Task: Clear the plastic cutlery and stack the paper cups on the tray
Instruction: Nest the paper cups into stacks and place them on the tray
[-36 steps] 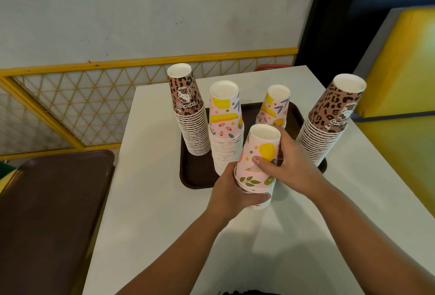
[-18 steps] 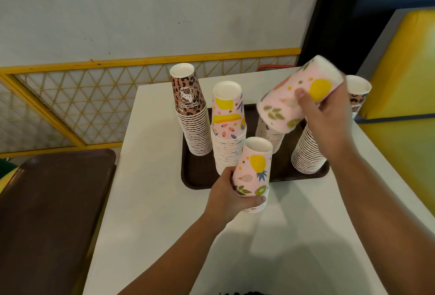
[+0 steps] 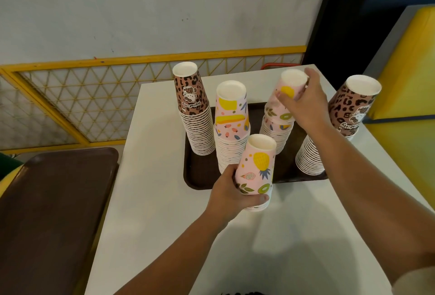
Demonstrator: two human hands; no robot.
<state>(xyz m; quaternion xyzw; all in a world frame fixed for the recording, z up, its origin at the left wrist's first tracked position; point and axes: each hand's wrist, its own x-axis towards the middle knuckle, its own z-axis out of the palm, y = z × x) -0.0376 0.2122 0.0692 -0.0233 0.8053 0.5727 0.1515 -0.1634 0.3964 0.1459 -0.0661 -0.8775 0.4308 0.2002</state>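
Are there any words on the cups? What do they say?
"hellokitty": upside down, under the cat picture on the top cup of the left leopard-print stack.
A word under the picture on the right leopard-print stack: tilted and blurred, cannot be read.
The fruit-print cups carry only pictures, no words.

Printed matt paper cups (image 3: pixel 256 170); dark textured plastic tray (image 3: pixel 200 177); smooth white matt table (image 3: pixel 164 200).

bare forearms, pale sleeve edge (image 3: pixel 419 278)
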